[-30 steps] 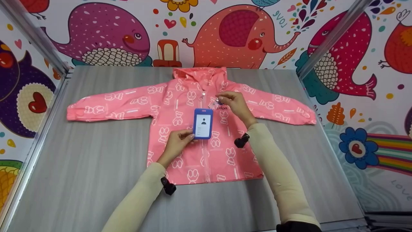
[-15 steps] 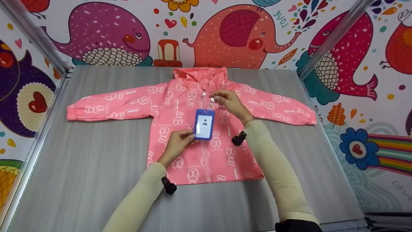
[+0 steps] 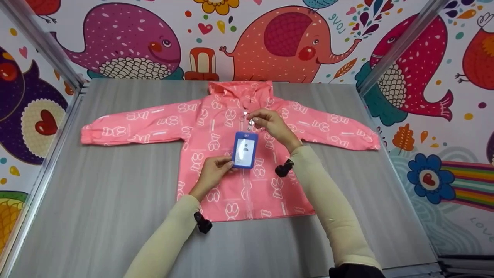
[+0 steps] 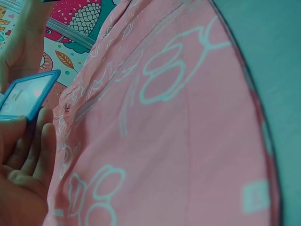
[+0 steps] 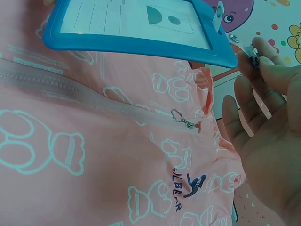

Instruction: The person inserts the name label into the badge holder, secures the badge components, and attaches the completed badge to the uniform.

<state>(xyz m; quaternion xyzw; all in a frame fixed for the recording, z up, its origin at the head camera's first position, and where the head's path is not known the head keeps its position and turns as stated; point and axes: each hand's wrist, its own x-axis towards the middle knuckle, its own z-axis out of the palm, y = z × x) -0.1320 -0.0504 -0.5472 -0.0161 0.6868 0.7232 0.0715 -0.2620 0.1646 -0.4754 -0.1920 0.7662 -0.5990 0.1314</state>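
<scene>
A blue-framed ID badge holder (image 3: 244,150) is held above the front of a pink hooded jacket (image 3: 224,189). My left hand (image 3: 214,172) pinches the holder's lower left corner between thumb and fingers. Just above the holder's top edge, my right hand (image 3: 272,124) pinches a small metal badge clip (image 5: 253,56). A clear strap (image 5: 217,17) shows at the holder's slot in the right wrist view; whether it passes fully through cannot be told. Part of the clip is hidden by the fingers.
The jacket lies face up with both sleeves spread on a grey wood-grain table (image 3: 115,200). Its zipper pull (image 5: 188,123) with a ring sits near the collar. Metal frame posts (image 3: 401,46) and cartoon-printed walls (image 3: 285,42) border the table.
My right hand has moved left with the clip, from beside the holder to above its top slot, bringing the strap to it. The holder has tilted slightly; my left hand stays almost still.
</scene>
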